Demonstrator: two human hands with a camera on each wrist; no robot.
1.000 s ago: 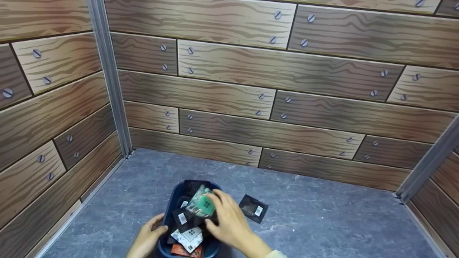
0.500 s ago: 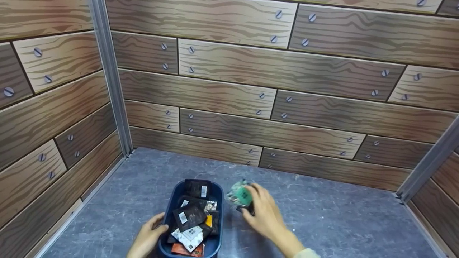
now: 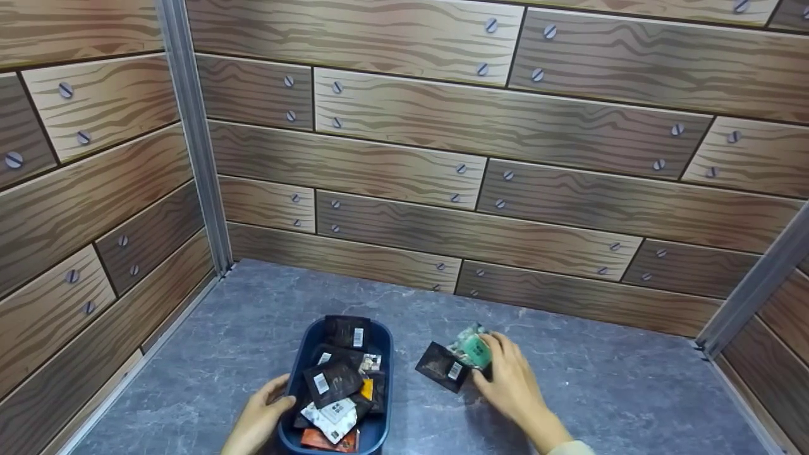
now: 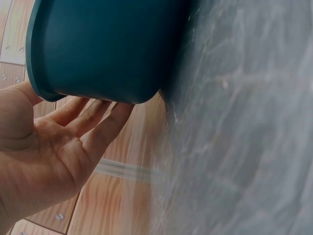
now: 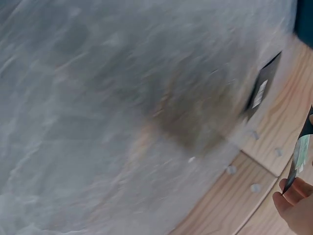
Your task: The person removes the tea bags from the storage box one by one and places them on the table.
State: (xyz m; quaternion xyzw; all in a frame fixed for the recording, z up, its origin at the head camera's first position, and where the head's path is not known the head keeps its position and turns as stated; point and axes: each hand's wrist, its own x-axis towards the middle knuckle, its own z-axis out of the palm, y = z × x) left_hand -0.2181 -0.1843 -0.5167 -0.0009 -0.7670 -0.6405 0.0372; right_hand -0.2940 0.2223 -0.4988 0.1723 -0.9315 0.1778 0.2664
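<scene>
A dark blue plastic bin (image 3: 389,404) stands on the floor surface, holding several packets. My left hand (image 3: 258,414) grips its left side, thumb at the rim and fingers against the outer wall; the left wrist view shows that hand (image 4: 63,137) beside the bin (image 4: 107,49). To the right of the bin, my right hand (image 3: 513,382) pinches a small packet with a green label (image 3: 474,351), held above the surface. Just left of it lies a black packet (image 3: 439,366) with a white barcode. The right wrist view has the green-labelled packet (image 5: 301,152) at its right edge, partly cut off.
Inside the bin are black packets (image 3: 332,382), a white patterned one (image 3: 332,420) and a red one (image 3: 325,439). Wood-print walls (image 3: 404,145) enclose the grey marbled surface (image 3: 600,392) at the back and both sides.
My right hand has carried the green-labelled packet out of the bin to the right, past the loose black packet. My left hand has stayed on the bin.
</scene>
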